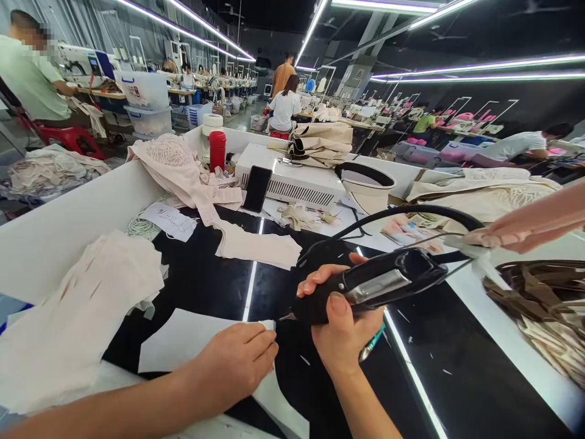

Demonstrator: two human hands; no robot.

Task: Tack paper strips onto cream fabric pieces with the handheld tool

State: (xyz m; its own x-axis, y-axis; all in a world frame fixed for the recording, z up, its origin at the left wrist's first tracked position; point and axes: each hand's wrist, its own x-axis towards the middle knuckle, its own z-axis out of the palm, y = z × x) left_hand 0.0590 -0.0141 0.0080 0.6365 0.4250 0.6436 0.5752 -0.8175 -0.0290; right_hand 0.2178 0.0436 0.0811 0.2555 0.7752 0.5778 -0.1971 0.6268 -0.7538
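My right hand (345,323) is wrapped around a black corded hand tool (365,286) with a silver lever and a narrow metal tip. A small teal and metallic thing (372,342) shows beneath the palm; its kind is hidden. The tool's tip points left, close to my left hand (233,360). With its fingers pressed together, my left hand pinches the edge of a white fabric piece (169,338) lying on the black tabletop (219,286). Part of the fabric curves out below the hand. The tool's tip looks slightly apart from the fabric edge.
Piled beige fabric (82,317) lies at left. A beige strip (256,244), phone (257,189), red bottle (218,151) and white vented box (287,177) stand or lie behind. The tool's cable (411,210) arches right. Brown straps (534,292) lie at right. Several people sit farther back.
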